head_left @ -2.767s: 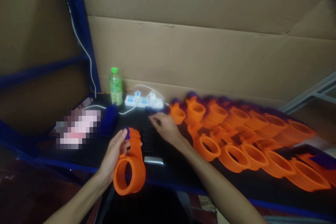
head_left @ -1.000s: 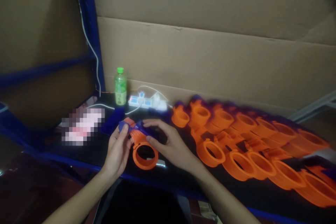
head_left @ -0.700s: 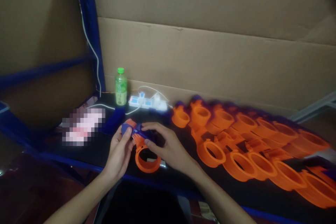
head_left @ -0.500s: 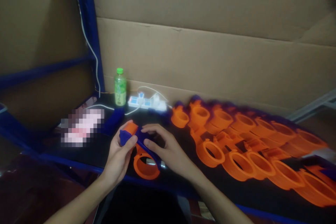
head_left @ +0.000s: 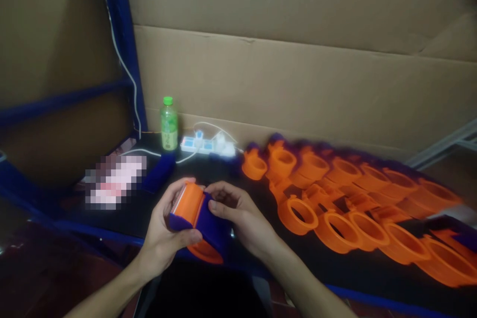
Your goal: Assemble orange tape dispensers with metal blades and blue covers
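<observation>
Both my hands hold an orange-and-blue plastic piece with a ring (head_left: 191, 202) above the near edge of the black tabletop. My left hand (head_left: 164, 236) wraps round its left end, with the thumb pressed on the blue side near the bottom. My right hand (head_left: 244, 211) pinches the upper right of the blue part between thumb and fingers. A curved orange face with a pale strip along its left edge points up. Most of the orange ring underneath is hidden behind the blue part.
Rows of similar orange ringed pieces (head_left: 339, 231) cover the table's right side. At the back stand a green-capped bottle (head_left: 169, 126) and a white power strip (head_left: 203, 145) with cables. A blurred-out pale object (head_left: 117, 184) lies left. Cardboard (head_left: 298, 84) walls the back; a blue post (head_left: 124, 44) rises left.
The held piece has tilted and come slightly lower, showing more of its curved orange face and less of its ring. My left thumb has moved down on the blue side.
</observation>
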{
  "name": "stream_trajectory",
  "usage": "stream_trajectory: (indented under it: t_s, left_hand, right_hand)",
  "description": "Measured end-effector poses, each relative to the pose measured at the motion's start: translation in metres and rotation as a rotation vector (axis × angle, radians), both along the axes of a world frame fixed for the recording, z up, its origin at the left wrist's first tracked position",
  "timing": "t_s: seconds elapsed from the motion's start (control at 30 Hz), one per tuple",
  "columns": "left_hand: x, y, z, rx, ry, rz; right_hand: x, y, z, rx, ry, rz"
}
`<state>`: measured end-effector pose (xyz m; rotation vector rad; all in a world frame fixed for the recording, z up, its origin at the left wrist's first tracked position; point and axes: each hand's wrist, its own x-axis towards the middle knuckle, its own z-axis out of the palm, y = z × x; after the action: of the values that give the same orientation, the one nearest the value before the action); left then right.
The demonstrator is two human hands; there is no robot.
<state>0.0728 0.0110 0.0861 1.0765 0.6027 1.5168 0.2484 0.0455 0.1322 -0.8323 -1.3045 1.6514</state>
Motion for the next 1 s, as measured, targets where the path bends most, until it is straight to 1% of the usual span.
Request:
stream_trajectory:
  t_s: [0.1,0.2,0.33,0.4,0.47,0.53,0.57,0.63,0.73,0.8,0.83,0.9,0.97,1.0]
  left_hand:
    - [-0.003,0.002,-0.002,0.062,0.064,0.004]
    - [-0.002,0.004,-0.004,0.085,0.108,-0.008]
    - [-0.001,0.005,-0.002,0.05,0.117,-0.002]
    - [0.0,0.003,0.001,0.03,0.103,-0.004]
    - [0.001,0.0,0.006,0.01,0.092,0.014]
    - [0.004,-0.003,0.01,-0.034,0.087,0.052]
    - [0.006,-0.003,0.012,-0.073,0.079,0.067]
    - [0.011,-0.001,0.012,-0.14,0.017,0.112]
    - [0.017,0.006,0.006,-0.233,-0.135,0.232]
    - [0.02,0.01,0.0,-0.28,-0.186,0.256]
    - [0.021,0.011,-0.003,-0.298,-0.191,0.252]
    - [0.024,0.011,-0.009,-0.309,-0.166,0.217]
    - [0.025,0.011,-0.014,-0.259,-0.116,0.185]
    - [0.025,0.012,-0.017,-0.209,-0.088,0.178]
  right_hand:
    - [0.002,-0.002,0.0,0.008,0.014,0.024]
    - [0.004,-0.001,0.0,0.001,0.003,0.031]
    - [0.008,0.001,0.001,0.0,-0.012,0.06]
    - [0.008,0.002,0.001,0.009,-0.026,0.071]
    - [0.008,0.003,0.001,0.047,-0.063,0.047]
    - [0.007,0.002,0.002,0.148,-0.148,-0.004]
    - [0.007,0.0,0.002,0.232,-0.22,-0.04]
    - [0.008,-0.008,0.002,0.458,-0.417,-0.148]
    - [0.012,-0.032,-0.007,0.812,-0.76,-0.291]
    - [0.014,-0.049,-0.018,0.983,-0.947,-0.322]
    - [0.016,-0.056,-0.025,1.041,-1.014,-0.327]
    - [0.02,-0.066,-0.037,1.094,-1.078,-0.36]
    - [0.03,-0.069,-0.043,1.089,-1.077,-0.434]
    - [0.039,-0.069,-0.043,1.085,-1.073,-0.49]
